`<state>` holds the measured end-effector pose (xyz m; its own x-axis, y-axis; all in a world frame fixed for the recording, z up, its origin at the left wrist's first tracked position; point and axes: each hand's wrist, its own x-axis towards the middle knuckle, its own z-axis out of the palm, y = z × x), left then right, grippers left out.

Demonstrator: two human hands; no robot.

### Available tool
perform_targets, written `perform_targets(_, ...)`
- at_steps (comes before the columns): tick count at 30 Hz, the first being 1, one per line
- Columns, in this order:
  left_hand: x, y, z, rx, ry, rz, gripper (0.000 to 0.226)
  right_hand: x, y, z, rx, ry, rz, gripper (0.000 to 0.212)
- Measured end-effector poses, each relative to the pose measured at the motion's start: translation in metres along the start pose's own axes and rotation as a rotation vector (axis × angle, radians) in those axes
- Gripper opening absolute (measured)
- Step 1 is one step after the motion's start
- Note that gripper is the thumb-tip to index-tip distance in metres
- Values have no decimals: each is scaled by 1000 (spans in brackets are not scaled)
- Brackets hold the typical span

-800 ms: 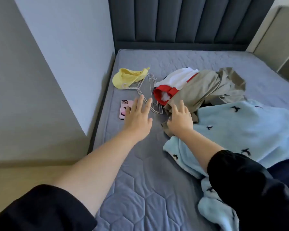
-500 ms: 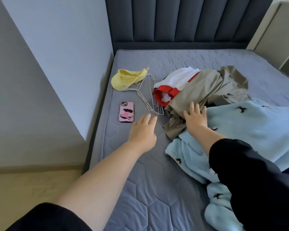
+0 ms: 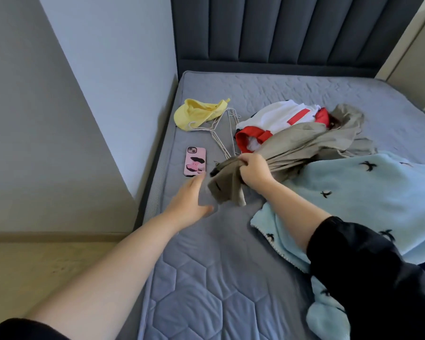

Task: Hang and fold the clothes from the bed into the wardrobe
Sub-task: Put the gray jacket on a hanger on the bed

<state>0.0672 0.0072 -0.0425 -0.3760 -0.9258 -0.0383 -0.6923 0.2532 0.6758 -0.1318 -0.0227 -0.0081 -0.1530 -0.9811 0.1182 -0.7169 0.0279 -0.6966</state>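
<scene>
A khaki garment (image 3: 302, 141) lies crumpled in the middle of the grey mattress (image 3: 206, 278). My right hand (image 3: 254, 173) grips its near end, which is bunched and lifted off the bed. My left hand (image 3: 190, 201) reaches flat toward that hanging end, fingers straight and holding nothing. Under the khaki piece sits a red and white garment (image 3: 275, 119). A yellow garment (image 3: 198, 113) lies at the far left, next to several white wire hangers (image 3: 227, 132). A light blue blanket with black bird prints (image 3: 368, 204) covers the right side.
A pink phone (image 3: 195, 161) lies near the mattress's left edge, just beyond my left hand. A grey wall (image 3: 103, 77) runs along the left side and a dark padded headboard (image 3: 292, 30) stands at the back. Beige furniture (image 3: 412, 57) is at the far right.
My right hand went from lying flat on the khaki garment to gripping its near end and pulling it up and leftward. My left hand slid toward the lifted cloth.
</scene>
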Motion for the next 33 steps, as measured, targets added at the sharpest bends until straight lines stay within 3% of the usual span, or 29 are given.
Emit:
perform_targets(3, -4, 4, -14, -162, 64, 8, 102, -23, -40, 14, 275, -70, -40, 31)
perform_targets(6, -11, 4, -25, -266, 255, -68, 65, -42, -62, 25, 438, -186, -59, 31)
perform_targets(9, -22, -5, -35, -99, 296, -188, 30, -55, -74, 38, 416, -222, -106, 27)
perform_targets(12, -37, -17, -37, -191, 294, -172, 12, -61, -73, 46, 424, -262, -125, 30)
perform_targets(14, -46, -22, -36, -238, 354, -181, 17, -61, -66, 46, 446, -478, -94, 40)
perform_targets(16, -52, -28, -37, -269, 410, -187, 27, -58, -49, 47, 157, -615, -93, 61)
perform_targets(18, -58, -34, -41, -294, 463, -212, 34, -56, -28, 49, -440, -534, -154, 74)
perform_targets(20, -64, -42, -45, -298, 509, -237, 36, -57, -18, 53, -645, -374, -96, 52)
perform_targets(22, -74, -47, -50, -274, 556, -261, 32, -61, -29, 58, -488, -240, 3, 30)
perform_targets(25, -90, -53, -66, -228, 688, -333, 17, -63, -68, 67, -192, -158, 52, 23)
perform_targets(30, -121, -76, -94, -242, 856, -316, 16, -77, -160, 100, 432, -258, 87, 27)
perform_targets(31, -128, -82, -96, -235, 895, -300, 16, -79, -174, 107, 489, -281, 60, 27)
perform_targets(33, -136, -93, -97, -215, 916, -327, 13, -80, -189, 115, 376, -298, -50, 29)
